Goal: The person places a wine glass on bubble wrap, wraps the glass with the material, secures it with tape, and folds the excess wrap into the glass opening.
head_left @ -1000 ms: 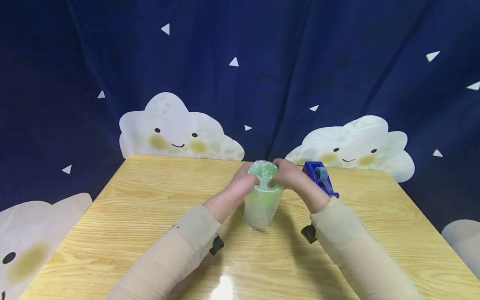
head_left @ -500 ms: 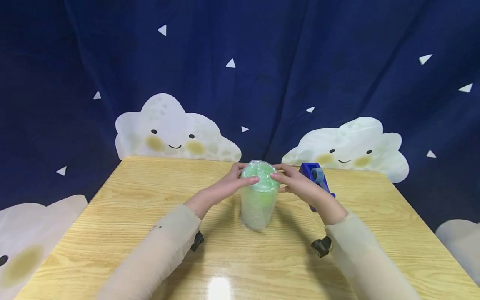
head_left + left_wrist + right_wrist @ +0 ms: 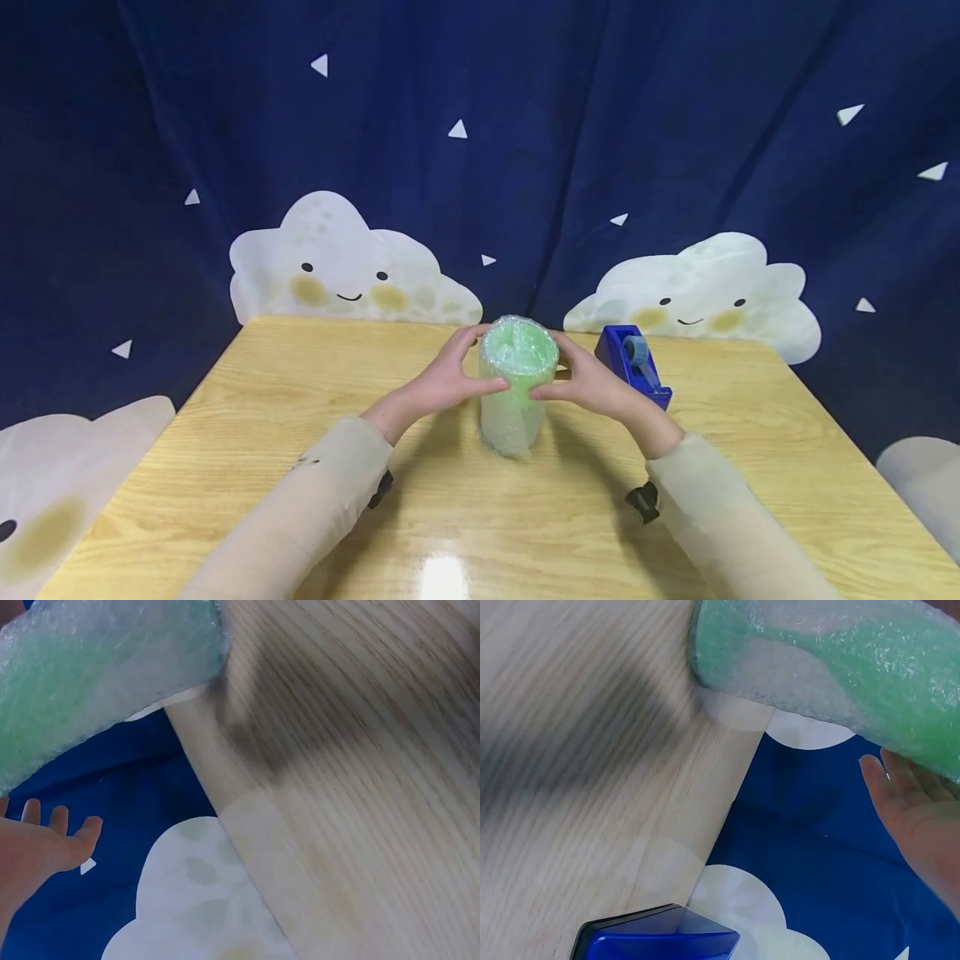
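A green and whitish cylinder [image 3: 513,417] wrapped in clear bubble wrap stands on the table in the head view, its wrapped top facing up. What is inside the wrap is hard to make out. My left hand [image 3: 447,377] holds its left side, thumb across the front and fingers reaching behind. From the right side my right hand [image 3: 596,382] holds it in the same way. The left wrist view shows the bubble wrap [image 3: 112,667] close up, above the left fingers. In the right wrist view, right fingertips touch the wrap's lower edge.
To the right of the right hand stands a blue tape dispenser [image 3: 626,358] with a roll of light blue tape [image 3: 636,350]. The wooden table [image 3: 525,533] ends at a dark blue curtain [image 3: 420,100] with cloud prints. Black wrist-worn devices show below both sleeves.
Both thumbs have come out of the cylinder's top and moved down onto its front. The hands have spread to its sides, and the cylinder stays in about the same place.
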Demonstrator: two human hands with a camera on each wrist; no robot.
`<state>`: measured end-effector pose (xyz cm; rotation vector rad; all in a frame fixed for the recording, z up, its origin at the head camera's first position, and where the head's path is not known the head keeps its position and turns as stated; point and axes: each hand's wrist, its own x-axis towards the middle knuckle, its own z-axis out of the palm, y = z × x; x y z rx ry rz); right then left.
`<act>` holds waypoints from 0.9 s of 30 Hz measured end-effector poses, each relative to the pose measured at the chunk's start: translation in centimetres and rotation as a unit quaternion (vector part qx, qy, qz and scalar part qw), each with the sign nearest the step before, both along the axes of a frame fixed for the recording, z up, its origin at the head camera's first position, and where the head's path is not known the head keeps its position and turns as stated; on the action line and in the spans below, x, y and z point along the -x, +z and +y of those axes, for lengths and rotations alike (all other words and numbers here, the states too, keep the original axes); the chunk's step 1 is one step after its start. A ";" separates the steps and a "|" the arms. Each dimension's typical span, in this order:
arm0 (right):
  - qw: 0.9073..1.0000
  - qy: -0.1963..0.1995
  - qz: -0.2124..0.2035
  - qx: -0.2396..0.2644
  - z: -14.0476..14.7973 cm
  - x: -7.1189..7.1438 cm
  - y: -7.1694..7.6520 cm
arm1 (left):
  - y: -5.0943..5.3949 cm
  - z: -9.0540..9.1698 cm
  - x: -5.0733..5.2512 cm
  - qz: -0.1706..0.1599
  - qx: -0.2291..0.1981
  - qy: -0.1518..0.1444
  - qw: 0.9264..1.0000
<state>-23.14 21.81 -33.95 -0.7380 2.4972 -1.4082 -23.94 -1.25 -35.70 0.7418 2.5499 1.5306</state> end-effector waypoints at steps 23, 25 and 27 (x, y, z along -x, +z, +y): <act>0.995 -0.036 0.048 -0.081 0.7 0.0 -1.0 | -0.9 0.3 0.3 0.035 0.146 0.030 0.988; 0.989 -0.053 0.075 -0.116 0.6 -0.2 -1.1 | -0.9 0.2 0.1 0.047 0.189 0.039 0.980; 0.980 -0.076 0.094 -0.160 0.5 -0.4 -1.1 | -0.9 0.1 0.0 0.055 0.227 0.047 0.971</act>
